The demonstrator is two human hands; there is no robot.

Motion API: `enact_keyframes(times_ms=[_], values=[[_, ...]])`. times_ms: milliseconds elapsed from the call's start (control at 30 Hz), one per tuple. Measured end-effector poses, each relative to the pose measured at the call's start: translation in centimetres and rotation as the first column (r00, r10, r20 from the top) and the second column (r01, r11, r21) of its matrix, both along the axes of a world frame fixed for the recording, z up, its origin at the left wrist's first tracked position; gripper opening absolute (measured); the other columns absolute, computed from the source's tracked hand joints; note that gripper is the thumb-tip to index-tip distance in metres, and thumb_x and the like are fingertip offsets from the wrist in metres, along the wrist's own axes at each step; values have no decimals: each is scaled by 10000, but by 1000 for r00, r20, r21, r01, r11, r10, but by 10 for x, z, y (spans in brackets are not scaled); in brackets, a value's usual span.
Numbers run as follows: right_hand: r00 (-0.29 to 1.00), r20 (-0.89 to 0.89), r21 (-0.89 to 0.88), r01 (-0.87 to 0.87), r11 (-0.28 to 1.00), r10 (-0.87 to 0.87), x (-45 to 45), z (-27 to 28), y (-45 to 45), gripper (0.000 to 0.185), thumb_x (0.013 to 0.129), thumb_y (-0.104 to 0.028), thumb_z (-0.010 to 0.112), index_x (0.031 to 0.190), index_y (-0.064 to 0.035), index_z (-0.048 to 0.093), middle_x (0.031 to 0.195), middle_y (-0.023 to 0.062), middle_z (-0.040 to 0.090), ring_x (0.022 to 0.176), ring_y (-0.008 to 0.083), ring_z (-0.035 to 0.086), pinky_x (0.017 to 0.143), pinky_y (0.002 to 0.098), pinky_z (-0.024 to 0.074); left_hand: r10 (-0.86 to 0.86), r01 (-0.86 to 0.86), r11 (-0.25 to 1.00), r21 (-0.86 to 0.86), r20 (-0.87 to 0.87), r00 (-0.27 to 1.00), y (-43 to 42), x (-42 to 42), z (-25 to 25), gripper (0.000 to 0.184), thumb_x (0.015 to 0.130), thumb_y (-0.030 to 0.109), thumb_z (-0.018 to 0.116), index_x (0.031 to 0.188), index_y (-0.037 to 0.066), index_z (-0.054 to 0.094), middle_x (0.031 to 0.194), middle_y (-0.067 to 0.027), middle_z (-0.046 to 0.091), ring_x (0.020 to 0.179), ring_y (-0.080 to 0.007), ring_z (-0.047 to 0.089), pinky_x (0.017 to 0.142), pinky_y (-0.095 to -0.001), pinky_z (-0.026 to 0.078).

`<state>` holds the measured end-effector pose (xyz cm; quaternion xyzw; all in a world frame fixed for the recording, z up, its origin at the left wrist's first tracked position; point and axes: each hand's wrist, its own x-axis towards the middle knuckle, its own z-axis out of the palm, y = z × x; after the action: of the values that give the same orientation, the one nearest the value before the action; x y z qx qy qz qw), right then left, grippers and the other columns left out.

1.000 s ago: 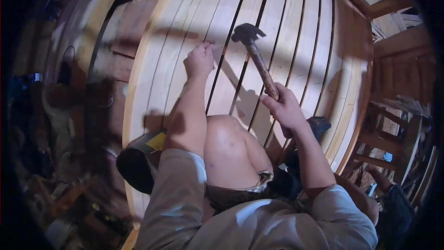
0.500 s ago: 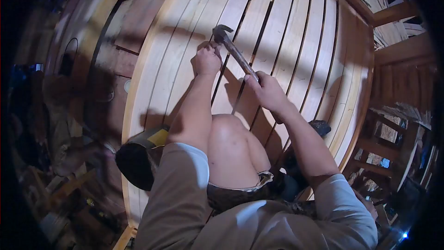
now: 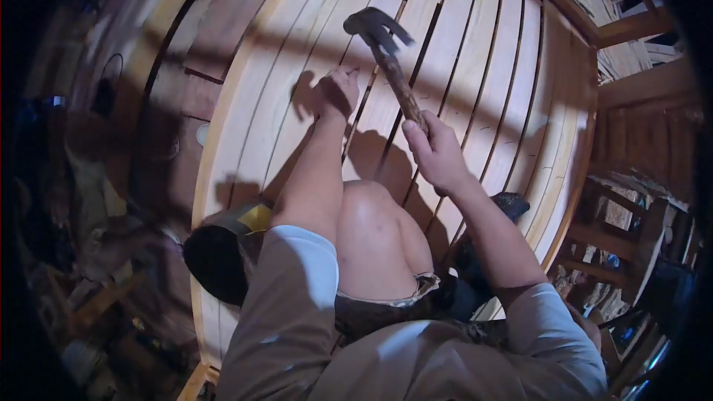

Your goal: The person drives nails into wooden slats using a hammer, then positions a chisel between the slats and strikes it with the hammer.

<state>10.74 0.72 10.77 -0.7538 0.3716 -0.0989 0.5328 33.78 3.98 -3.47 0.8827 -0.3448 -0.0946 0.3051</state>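
My right hand (image 3: 440,154) is wrapped round the handle of a claw hammer (image 3: 399,82). The hammer's head is raised above the slatted wooden panel (image 3: 290,115), up and to the right of my left hand (image 3: 339,93). That hand rests on the pale boards beside a dark gap, its fingers closed together at the tips. Whatever they pinch, if anything, is too small to make out. My bare knee (image 3: 375,215) is on the panel between my two forearms.
A dark cylindrical object with a yellow patch (image 3: 256,218) lies at the panel's left edge. Wooden framing (image 3: 631,26) stands at the upper right. Stacked wood and scraps (image 3: 605,252) are to the right, with shadowed clutter along the left.
My right hand has lifted the hammer, its head rising away from my left hand and turning so the claw shows more. My left hand stays at nearly the same spot.
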Motion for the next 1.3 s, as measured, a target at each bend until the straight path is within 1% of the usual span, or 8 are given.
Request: enact_keyframes(times_ms=[267, 300, 467, 633, 733, 800, 1000, 1300], values=[[986, -153, 94, 85, 992, -70, 6, -38, 3, 472, 1003, -431, 532, 895, 26, 580, 668, 124, 563, 620, 237, 567, 604, 405, 466, 170, -177, 955, -237, -52, 984, 13, -8, 30, 204, 742, 78, 687, 943, 42, 680, 966, -173, 696, 923, -327, 674, 834, -424, 537], [985, -157, 98, 82, 992, -66, 3, -35, 7, 472, 1003, -431, 532, 895, 26, 580, 668, 124, 563, 620, 237, 567, 604, 405, 466, 223, -211, 961, -181, 48, 974, 13, -7, 22, 173, 807, 219, 675, 949, 130, 720, 897, -105, 731, 873, -319, 700, 800, -430, 549], [967, -6, 530, 220, 819, -256, -11, -31, 24, 461, 1038, -442, 469, 904, -19, 595, 680, 11, 530, 591, 92, 500, 535, 288, 418, 235, -241, 957, -160, -54, 970, 14, -6, 29, 164, 816, 252, 664, 892, 116, 715, 858, -105, 726, 845, -323, 698, 787, -436, 547], [981, -137, 592, 190, 783, -135, 5, -38, 13, 454, 1035, -439, 474, 882, -27, 587, 648, 21, 520, 546, 117, 499, 510, 303, 429, 227, -230, 962, -145, -36, 973, 12, -9, 29, 203, 808, 301, 701, 864, 106, 714, 833, -110, 717, 816, -329, 694, 778, -439, 544], [980, -90, 488, 198, 850, -176, 8, -40, 7, 460, 1032, -438, 479, 864, -20, 578, 632, 27, 516, 544, 126, 505, 515, 319, 435, 162, -160, 977, -144, 1, 987, 11, -8, 30, 180, 775, 206, 714, 861, 48, 699, 934, -161, 706, 900, -340, 685, 799, -420, 541], [980, -34, 230, 199, 953, -196, 1, -41, 12, 443, 1026, -414, 504, 845, -13, 565, 634, 35, 525, 548, 138, 505, 527, 329, 433, 151, -151, 988, -32, 8, 988, 12, -12, 42, 240, 783, 283, 730, 884, 68, 699, 982, -139, 699, 951, -331, 672, 834, -413, 531], [995, -17, -1, 93, 996, -93, -10, -56, 33, 405, 1002, -367, 571, 911, 28, 594, 642, 111, 543, 572, 192, 522, 558, 365, 429, 132, -118, 983, -143, 92, 987, 7, -12, 18, 285, 849, 386, 683, 890, 104, 670, 938, -111, 670, 906, -333, 674, 787, -427, 544], [984, -157, -53, 76, 996, -83, 14, -51, 21, 461, 991, -397, 558, 949, 60, 599, 722, 236, 637, 651, 322, 636, 643, 436, 487, 134, -126, 964, -233, 17, 991, 5, -16, 27, 295, 898, 371, 627, 890, 76, 637, 901, -144, 688, 911, -342, 671, 807, -433, 531]])
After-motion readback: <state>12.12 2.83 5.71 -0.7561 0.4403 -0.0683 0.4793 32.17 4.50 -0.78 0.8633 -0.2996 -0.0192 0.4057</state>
